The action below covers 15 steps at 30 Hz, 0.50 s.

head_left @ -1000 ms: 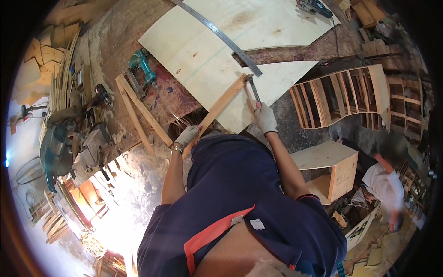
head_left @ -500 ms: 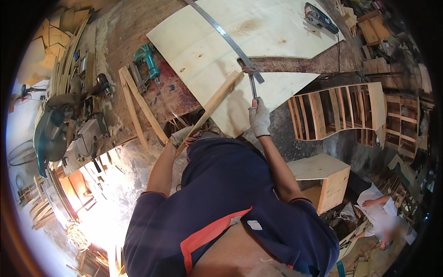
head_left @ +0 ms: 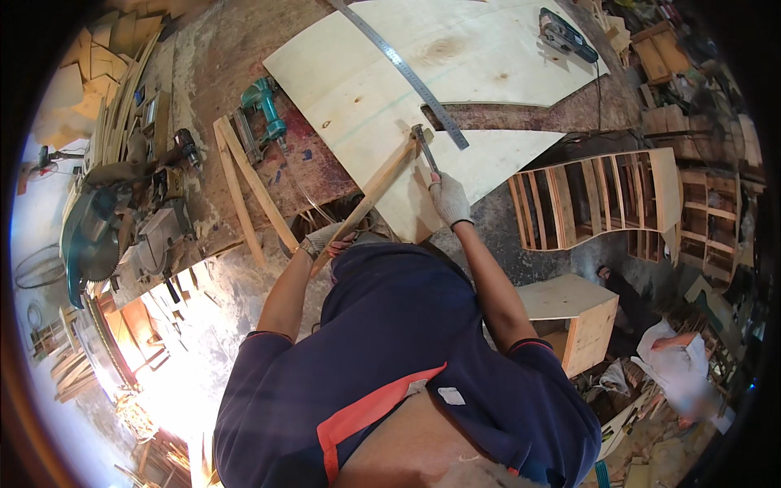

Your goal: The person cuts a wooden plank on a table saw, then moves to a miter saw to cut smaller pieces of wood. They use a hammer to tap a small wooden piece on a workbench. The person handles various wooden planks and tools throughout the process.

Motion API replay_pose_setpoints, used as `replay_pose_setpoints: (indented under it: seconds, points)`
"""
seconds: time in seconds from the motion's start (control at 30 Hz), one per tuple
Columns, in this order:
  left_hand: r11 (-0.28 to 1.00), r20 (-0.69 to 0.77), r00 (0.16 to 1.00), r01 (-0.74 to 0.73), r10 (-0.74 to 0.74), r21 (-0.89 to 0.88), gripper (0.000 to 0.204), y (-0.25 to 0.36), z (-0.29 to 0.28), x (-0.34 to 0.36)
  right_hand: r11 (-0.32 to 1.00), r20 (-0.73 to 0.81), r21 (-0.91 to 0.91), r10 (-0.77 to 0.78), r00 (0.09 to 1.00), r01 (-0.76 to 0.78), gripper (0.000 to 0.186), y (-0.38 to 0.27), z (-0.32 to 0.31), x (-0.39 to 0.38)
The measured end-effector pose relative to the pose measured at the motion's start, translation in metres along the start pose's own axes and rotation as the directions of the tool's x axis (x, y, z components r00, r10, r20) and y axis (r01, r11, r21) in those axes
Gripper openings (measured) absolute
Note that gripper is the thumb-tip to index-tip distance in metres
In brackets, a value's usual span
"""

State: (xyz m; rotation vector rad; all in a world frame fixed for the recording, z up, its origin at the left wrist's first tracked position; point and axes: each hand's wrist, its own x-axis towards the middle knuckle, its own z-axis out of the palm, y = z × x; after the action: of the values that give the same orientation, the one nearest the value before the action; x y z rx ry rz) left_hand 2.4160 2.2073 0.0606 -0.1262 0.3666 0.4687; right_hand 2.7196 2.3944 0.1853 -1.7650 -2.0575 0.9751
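In my gloved left hand [head_left: 322,241] is the lower end of a wooden strip [head_left: 372,193]. It slants up and away to the right, its far end over a pale plywood sheet [head_left: 358,122]. My gloved right hand [head_left: 448,200] is closed round the handle of a hammer [head_left: 428,153]. The hammer's head is at the strip's far end, apparently against it. A steel ruler [head_left: 401,65] lies across the plywood just beyond the hammer.
A teal power tool [head_left: 264,110], two joined wooden strips [head_left: 254,183] and a drill [head_left: 186,150] lie left on the workbench [head_left: 195,89]. A jigsaw [head_left: 567,35] rests far right on the plywood. Right are a slatted wooden frame [head_left: 598,195], a plywood box [head_left: 582,317] and another person [head_left: 671,358].
The hammer has come down and slightly left, from beside the ruler's end onto the strip's tip. My left hand stays on the strip. The person at lower right has shifted posture.
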Motion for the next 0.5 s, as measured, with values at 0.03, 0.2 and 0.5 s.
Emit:
replay_pose_setpoints:
  seconds: [0.03,0.2,0.5]
  points:
    - [0.999,-0.115,0.993,0.003,0.002,0.040,0.048,0.000,0.001,0.000,0.995,0.062,-0.088,0.040,0.997,-0.035,0.043,0.000,0.000,0.001]
    - [0.996,-0.077,0.994,-0.069,0.073,0.062,0.047,-0.006,0.001,0.000,0.962,-0.120,0.265,0.097,0.988,-0.062,0.043,0.004,0.001,-0.006]
    - [0.980,-0.326,0.939,-0.049,0.112,0.195,0.045,-0.002,0.013,-0.004,0.986,0.009,0.157,-0.062,0.998,0.060,0.051,0.010,0.008,-0.008]
